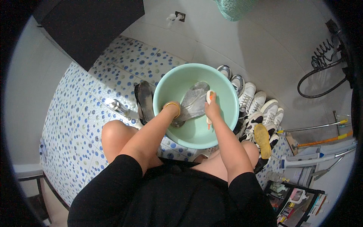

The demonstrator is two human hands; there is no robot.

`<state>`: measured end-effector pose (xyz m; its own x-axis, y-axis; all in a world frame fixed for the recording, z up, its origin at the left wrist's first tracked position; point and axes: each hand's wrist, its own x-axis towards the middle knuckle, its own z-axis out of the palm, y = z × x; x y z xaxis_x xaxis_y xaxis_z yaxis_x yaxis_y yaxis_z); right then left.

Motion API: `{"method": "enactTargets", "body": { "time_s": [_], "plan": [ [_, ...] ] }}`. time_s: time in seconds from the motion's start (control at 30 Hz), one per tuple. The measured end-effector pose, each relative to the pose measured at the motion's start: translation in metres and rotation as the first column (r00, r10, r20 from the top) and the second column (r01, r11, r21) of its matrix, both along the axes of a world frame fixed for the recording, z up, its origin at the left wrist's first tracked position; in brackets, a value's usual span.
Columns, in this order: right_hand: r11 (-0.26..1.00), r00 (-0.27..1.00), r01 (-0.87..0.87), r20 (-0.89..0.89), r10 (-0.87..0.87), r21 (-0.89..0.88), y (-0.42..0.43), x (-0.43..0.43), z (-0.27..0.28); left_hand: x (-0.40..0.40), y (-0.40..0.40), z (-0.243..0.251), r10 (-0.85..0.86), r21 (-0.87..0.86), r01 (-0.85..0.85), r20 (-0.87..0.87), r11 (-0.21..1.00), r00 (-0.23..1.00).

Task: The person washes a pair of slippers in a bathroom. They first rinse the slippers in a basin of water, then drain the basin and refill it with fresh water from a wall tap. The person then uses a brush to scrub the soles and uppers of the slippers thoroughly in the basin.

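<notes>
A mint-green plastic basin (195,140) stands on the floor between my knees. In it lies a grey, foot-shaped shoe or slipper (195,96), tilted, with its sole-like face turned up and streaked with whitish suds. My left hand (170,104), behind a gold bangle (178,109), grips its lower left part; the fingers are mostly hidden. A white brush (209,95) with an orange part and an orange hanging loop is in my right hand (212,109), at the right edge of the grey piece. The bristles are out of sight.
Several white sneakers (256,102) crowd the basin's right side, with a yellow insole (262,140) on top. Dark slippers (146,102) sit at its left beside a shiny metal floor fitting (117,106). Long-handled cleaning tools (314,126) and a loaded rack (295,198) stand at right.
</notes>
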<state>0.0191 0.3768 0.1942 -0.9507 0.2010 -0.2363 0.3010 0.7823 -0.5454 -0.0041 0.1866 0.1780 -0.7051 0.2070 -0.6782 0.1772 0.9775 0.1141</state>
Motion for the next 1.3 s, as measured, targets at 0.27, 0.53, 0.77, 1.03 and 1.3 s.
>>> {"method": "enactTargets", "body": {
  "time_s": [0.27,0.53,0.77,1.03,1.3],
  "plan": [
    [0.995,0.980,0.088,0.183,-0.077,-0.055,-0.004,-0.003,0.015,0.010,0.003,0.018,0.244,0.081,-0.248,0.048,0.965,0.968],
    [0.894,0.975,0.218,0.055,-0.214,-0.391,-0.015,-0.003,-0.018,0.023,0.021,0.032,0.303,0.464,-0.418,0.304,0.781,0.903],
    [0.744,0.929,0.370,0.237,-0.285,-0.556,-0.003,-0.016,0.001,0.024,0.016,0.072,0.322,0.644,-0.498,0.380,0.581,0.867],
    [0.296,0.928,0.373,0.346,-0.141,-0.879,-0.003,0.005,0.075,0.035,-0.008,0.160,0.206,0.765,-0.492,0.448,0.415,0.870],
    [0.039,0.984,0.076,0.069,-0.166,-0.996,-0.026,0.018,0.086,0.041,0.014,0.113,0.345,0.932,-0.291,0.205,0.219,0.916]
  ]
}}
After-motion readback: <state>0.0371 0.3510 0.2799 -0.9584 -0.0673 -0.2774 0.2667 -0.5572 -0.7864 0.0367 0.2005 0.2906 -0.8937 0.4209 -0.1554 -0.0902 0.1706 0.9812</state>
